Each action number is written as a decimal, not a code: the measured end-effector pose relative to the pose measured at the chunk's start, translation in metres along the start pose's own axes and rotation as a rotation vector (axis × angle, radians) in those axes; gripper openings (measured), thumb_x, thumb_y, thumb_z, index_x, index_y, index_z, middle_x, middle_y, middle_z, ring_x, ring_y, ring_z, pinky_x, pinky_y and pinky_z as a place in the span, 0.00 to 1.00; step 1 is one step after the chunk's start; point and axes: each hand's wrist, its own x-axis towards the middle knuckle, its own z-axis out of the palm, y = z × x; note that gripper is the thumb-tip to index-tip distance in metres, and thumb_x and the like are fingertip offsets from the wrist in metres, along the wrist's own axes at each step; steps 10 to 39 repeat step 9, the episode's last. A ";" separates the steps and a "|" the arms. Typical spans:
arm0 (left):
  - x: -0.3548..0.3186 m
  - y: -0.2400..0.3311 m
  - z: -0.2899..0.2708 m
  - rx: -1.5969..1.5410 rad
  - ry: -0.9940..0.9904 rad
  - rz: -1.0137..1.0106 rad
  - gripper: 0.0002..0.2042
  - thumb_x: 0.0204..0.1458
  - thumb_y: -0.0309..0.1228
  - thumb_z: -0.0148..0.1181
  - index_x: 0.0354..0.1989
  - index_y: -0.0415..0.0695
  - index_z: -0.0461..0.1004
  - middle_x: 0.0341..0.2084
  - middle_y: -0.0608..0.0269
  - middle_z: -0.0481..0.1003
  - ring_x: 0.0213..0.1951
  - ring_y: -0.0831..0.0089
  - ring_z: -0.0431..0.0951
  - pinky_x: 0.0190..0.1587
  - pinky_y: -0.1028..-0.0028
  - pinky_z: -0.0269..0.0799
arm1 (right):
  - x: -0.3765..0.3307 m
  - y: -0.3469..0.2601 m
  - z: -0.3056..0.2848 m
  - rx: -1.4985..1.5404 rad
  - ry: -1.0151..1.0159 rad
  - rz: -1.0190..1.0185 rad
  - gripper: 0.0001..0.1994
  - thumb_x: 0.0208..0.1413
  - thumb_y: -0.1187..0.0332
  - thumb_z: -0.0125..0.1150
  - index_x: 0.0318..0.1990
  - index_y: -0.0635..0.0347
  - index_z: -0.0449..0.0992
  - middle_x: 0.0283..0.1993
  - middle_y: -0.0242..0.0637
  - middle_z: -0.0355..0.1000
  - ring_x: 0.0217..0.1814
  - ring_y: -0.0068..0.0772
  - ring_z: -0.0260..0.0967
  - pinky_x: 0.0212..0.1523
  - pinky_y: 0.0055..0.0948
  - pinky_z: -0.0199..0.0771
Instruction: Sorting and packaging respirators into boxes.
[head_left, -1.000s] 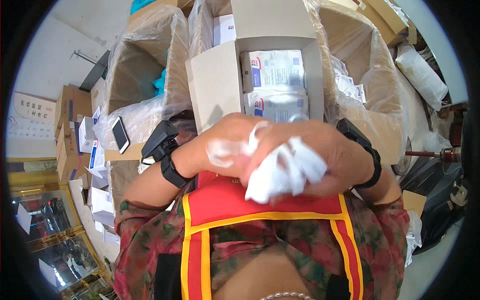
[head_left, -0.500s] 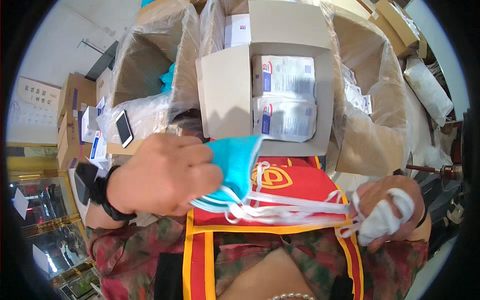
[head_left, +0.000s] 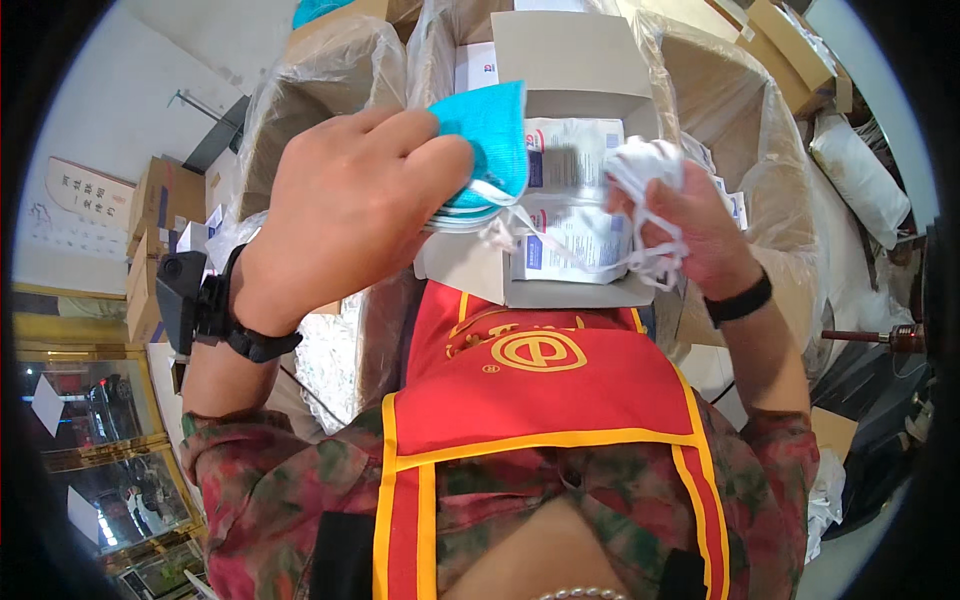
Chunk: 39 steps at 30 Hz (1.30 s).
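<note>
My left hand [head_left: 350, 205] is closed around the folded edge of a small stack of teal face masks [head_left: 495, 130] with white inner layers. White ear straps [head_left: 505, 225] hang from the stack, and a thin strand stretches toward the right. My right hand [head_left: 705, 235] is closed on a bunch of white straps [head_left: 645, 170], some looping below its fingers; motion blurs it slightly. Both hands are raised over an open carton [head_left: 565, 55]. Inside it lie white printed packets [head_left: 580, 150], partly covered by the straps.
Large plastic-lined cartons stand left [head_left: 310, 95] and right [head_left: 750, 110] of the open one. A red apron [head_left: 590, 405] with yellow edging covers my front. Stacked cardboard boxes [head_left: 170, 205] and a glass-fronted cabinet [head_left: 100, 410] are at the left; a white bag [head_left: 855, 180] leans at the right.
Both hands have risen and moved away from me, from above the apron to over the carton. The right hand has come inward, so the straps stretch less. The phone at the left is now out of sight.
</note>
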 end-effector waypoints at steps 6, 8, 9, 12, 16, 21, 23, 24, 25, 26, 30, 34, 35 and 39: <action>0.020 0.007 0.011 0.030 0.086 0.022 0.08 0.36 0.25 0.59 0.26 0.48 0.67 0.20 0.65 0.65 0.26 0.64 0.72 0.26 0.68 0.68 | 0.026 0.030 0.046 0.134 -0.263 0.004 0.20 0.48 0.61 0.69 0.46 0.61 0.73 0.37 0.31 0.74 0.33 0.17 0.70 0.33 0.18 0.69; 0.020 0.004 0.015 0.028 0.078 -0.001 0.09 0.36 0.25 0.60 0.27 0.48 0.68 0.21 0.65 0.66 0.27 0.65 0.73 0.26 0.68 0.68 | 0.027 0.039 0.055 -0.160 -0.464 0.029 0.27 0.45 0.60 0.71 0.51 0.64 0.71 0.42 0.36 0.75 0.40 0.22 0.71 0.43 0.24 0.71; 0.016 0.002 0.017 0.027 0.071 -0.028 0.10 0.35 0.25 0.60 0.28 0.48 0.68 0.22 0.66 0.67 0.28 0.65 0.73 0.26 0.68 0.68 | 0.028 0.038 0.056 -0.163 -0.470 0.030 0.27 0.45 0.60 0.71 0.51 0.64 0.71 0.42 0.36 0.75 0.40 0.22 0.71 0.43 0.24 0.71; 0.016 0.002 0.017 0.027 0.071 -0.028 0.10 0.35 0.25 0.60 0.28 0.48 0.68 0.22 0.66 0.67 0.28 0.65 0.73 0.26 0.68 0.68 | 0.028 0.038 0.056 -0.163 -0.470 0.030 0.27 0.45 0.60 0.71 0.51 0.64 0.71 0.42 0.36 0.75 0.40 0.22 0.71 0.43 0.24 0.71; 0.016 0.002 0.017 0.027 0.071 -0.028 0.10 0.35 0.25 0.60 0.28 0.48 0.68 0.22 0.66 0.67 0.28 0.65 0.73 0.26 0.68 0.68 | 0.028 0.038 0.056 -0.163 -0.470 0.030 0.27 0.45 0.60 0.71 0.51 0.64 0.71 0.42 0.36 0.75 0.40 0.22 0.71 0.43 0.24 0.71; 0.016 0.002 0.017 0.027 0.071 -0.028 0.10 0.35 0.25 0.60 0.28 0.48 0.68 0.22 0.66 0.67 0.28 0.65 0.73 0.26 0.68 0.68 | 0.028 0.038 0.056 -0.163 -0.470 0.030 0.27 0.45 0.60 0.71 0.51 0.64 0.71 0.42 0.36 0.75 0.40 0.22 0.71 0.43 0.24 0.71; 0.016 0.002 0.017 0.027 0.071 -0.028 0.10 0.35 0.25 0.60 0.28 0.48 0.68 0.22 0.66 0.67 0.28 0.65 0.73 0.26 0.68 0.68 | 0.028 0.038 0.056 -0.163 -0.470 0.030 0.27 0.45 0.60 0.71 0.51 0.64 0.71 0.42 0.36 0.75 0.40 0.22 0.71 0.43 0.24 0.71; 0.016 0.002 0.017 0.027 0.071 -0.028 0.10 0.35 0.25 0.60 0.28 0.48 0.68 0.22 0.66 0.67 0.28 0.65 0.73 0.26 0.68 0.68 | 0.028 0.038 0.056 -0.163 -0.470 0.030 0.27 0.45 0.60 0.71 0.51 0.64 0.71 0.42 0.36 0.75 0.40 0.22 0.71 0.43 0.24 0.71; 0.016 0.002 0.017 0.027 0.071 -0.028 0.10 0.35 0.25 0.60 0.28 0.48 0.68 0.22 0.66 0.67 0.28 0.65 0.73 0.26 0.68 0.68 | 0.028 0.038 0.056 -0.163 -0.470 0.030 0.27 0.45 0.60 0.71 0.51 0.64 0.71 0.42 0.36 0.75 0.40 0.22 0.71 0.43 0.24 0.71; 0.016 0.002 0.017 0.027 0.071 -0.028 0.10 0.35 0.25 0.60 0.28 0.48 0.68 0.22 0.66 0.67 0.28 0.65 0.73 0.26 0.68 0.68 | 0.028 0.038 0.056 -0.163 -0.470 0.030 0.27 0.45 0.60 0.71 0.51 0.64 0.71 0.42 0.36 0.75 0.40 0.22 0.71 0.43 0.24 0.71; 0.016 0.002 0.017 0.027 0.071 -0.028 0.10 0.35 0.25 0.60 0.28 0.48 0.68 0.22 0.66 0.67 0.28 0.65 0.73 0.26 0.68 0.68 | 0.028 0.038 0.056 -0.163 -0.470 0.030 0.27 0.45 0.60 0.71 0.51 0.64 0.71 0.42 0.36 0.75 0.40 0.22 0.71 0.43 0.24 0.71; 0.016 0.002 0.017 0.027 0.071 -0.028 0.10 0.35 0.25 0.60 0.28 0.48 0.68 0.22 0.66 0.67 0.28 0.65 0.73 0.26 0.68 0.68 | 0.028 0.038 0.056 -0.163 -0.470 0.030 0.27 0.45 0.60 0.71 0.51 0.64 0.71 0.42 0.36 0.75 0.40 0.22 0.71 0.43 0.24 0.71; 0.016 0.002 0.017 0.027 0.071 -0.028 0.10 0.35 0.25 0.60 0.28 0.48 0.68 0.22 0.66 0.67 0.28 0.65 0.73 0.26 0.68 0.68 | 0.028 0.038 0.056 -0.163 -0.470 0.030 0.27 0.45 0.60 0.71 0.51 0.64 0.71 0.42 0.36 0.75 0.40 0.22 0.71 0.43 0.24 0.71; 0.016 0.002 0.017 0.027 0.071 -0.028 0.10 0.35 0.25 0.60 0.28 0.48 0.68 0.22 0.66 0.67 0.28 0.65 0.73 0.26 0.68 0.68 | 0.028 0.038 0.056 -0.163 -0.470 0.030 0.27 0.45 0.60 0.71 0.51 0.64 0.71 0.42 0.36 0.75 0.40 0.22 0.71 0.43 0.24 0.71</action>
